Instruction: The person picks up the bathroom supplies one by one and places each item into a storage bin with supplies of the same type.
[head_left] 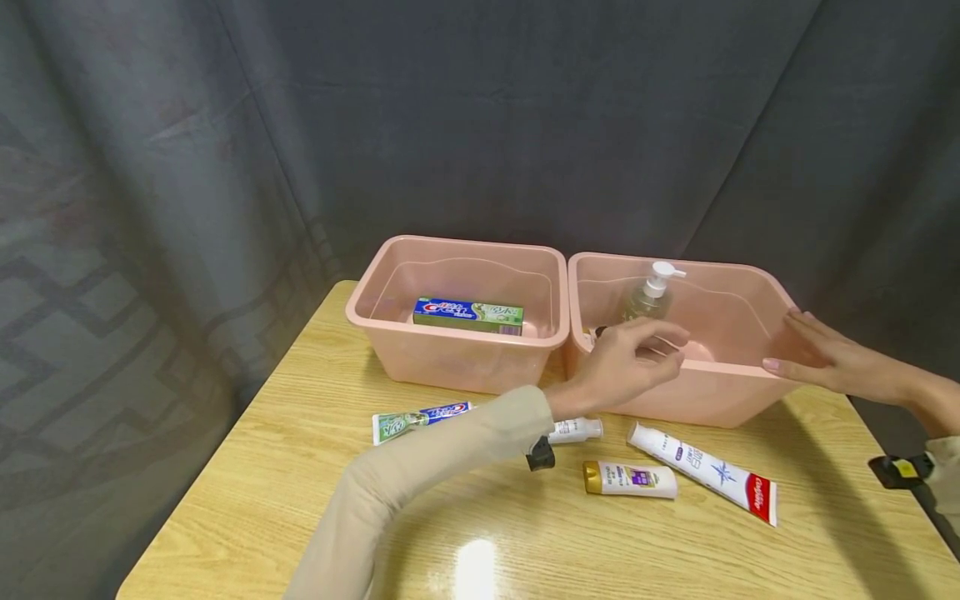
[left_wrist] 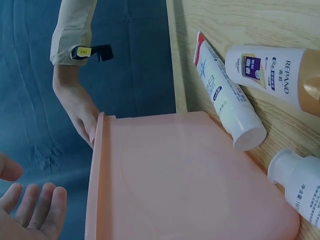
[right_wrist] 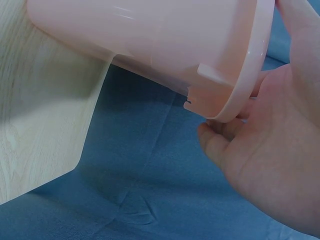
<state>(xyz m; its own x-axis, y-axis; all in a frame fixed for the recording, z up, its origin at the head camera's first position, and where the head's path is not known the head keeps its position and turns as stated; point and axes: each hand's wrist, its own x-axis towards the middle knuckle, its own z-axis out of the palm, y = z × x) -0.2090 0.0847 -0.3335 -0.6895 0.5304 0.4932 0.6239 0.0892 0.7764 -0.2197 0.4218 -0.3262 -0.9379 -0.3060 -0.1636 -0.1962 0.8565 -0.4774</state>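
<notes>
My left hand (head_left: 626,358) hovers over the front rim of the right-hand pink bin (head_left: 682,400). Its fingers are loosely bent with nothing between them; the left wrist view shows the same empty fingers (left_wrist: 37,207). At that bin's right front corner, my right hand (head_left: 843,358) holds the rim, thumb at the front and fingers along the side. The right wrist view has its fingertips bent at the rim (right_wrist: 242,75). Inside this bin stands a clear pump bottle (head_left: 648,300) with a white pump head. A small dark-topped item beside it is mostly hidden by my left hand.
A second pink bin (head_left: 457,358) adjoins on the left, holding a Crest toothpaste box (head_left: 467,315). In front lie a Crest tube (head_left: 420,421), a white bottle (head_left: 577,430), a gold-capped Repand bottle (head_left: 630,479) and a Colgate tube (head_left: 705,467). A grey curtain (head_left: 480,125) hangs behind.
</notes>
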